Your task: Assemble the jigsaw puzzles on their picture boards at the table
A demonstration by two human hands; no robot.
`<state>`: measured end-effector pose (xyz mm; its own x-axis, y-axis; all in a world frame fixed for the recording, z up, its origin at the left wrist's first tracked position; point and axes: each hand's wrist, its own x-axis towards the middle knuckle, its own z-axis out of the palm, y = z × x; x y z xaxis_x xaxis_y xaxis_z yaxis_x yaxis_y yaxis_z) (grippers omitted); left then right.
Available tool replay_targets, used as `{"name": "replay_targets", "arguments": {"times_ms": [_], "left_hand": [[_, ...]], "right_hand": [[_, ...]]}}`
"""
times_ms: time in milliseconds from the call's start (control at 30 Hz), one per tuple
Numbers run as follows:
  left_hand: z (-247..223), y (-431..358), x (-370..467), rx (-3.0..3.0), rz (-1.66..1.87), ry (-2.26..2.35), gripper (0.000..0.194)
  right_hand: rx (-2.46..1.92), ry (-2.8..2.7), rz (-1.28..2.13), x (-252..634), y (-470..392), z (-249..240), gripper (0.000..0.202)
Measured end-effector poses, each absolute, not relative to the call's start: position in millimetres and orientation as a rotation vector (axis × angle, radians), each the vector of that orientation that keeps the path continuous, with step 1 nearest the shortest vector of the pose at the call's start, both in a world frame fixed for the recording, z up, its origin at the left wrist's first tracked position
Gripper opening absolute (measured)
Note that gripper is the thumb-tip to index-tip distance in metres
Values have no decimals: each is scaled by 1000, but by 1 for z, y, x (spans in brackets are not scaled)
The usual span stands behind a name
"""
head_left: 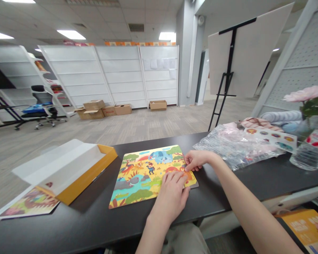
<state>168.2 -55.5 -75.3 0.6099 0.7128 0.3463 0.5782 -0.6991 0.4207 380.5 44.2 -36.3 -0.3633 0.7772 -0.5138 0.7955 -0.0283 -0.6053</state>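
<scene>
A colourful animal jigsaw puzzle (pixel 141 176) lies flat on the black table, showing elephants, a dinosaur-like grey animal, crocodiles and a small figure. My left hand (pixel 173 188) rests palm down on its lower right part, fingers stretched out and holding nothing. At the puzzle's right edge is my right hand (pixel 196 160), its fingers curled together and its index fingertip touching the picture near an orange lion. Whether a loose piece is under those fingertips is hidden. A strip of grey shows at the puzzle's lower right corner.
An opened yellow-and-white box (pixel 87 174) stands at the left, partly over a picture sheet (pixel 29 203). To the right are clear plastic packaging (pixel 235 146), a sticker sheet (pixel 272 137) and a glass vase (pixel 311 151) with pink flowers. Lower right sits an orange box (pixel 304 225).
</scene>
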Motion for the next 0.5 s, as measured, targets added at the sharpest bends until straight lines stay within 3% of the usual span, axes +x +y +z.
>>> {"name": "replay_targets", "arguments": {"times_ms": [500], "left_hand": [[-76,-54,173,2624,652,1130,25]], "right_hand": [[1710,2200,-1356,385,49,-41,62]]}}
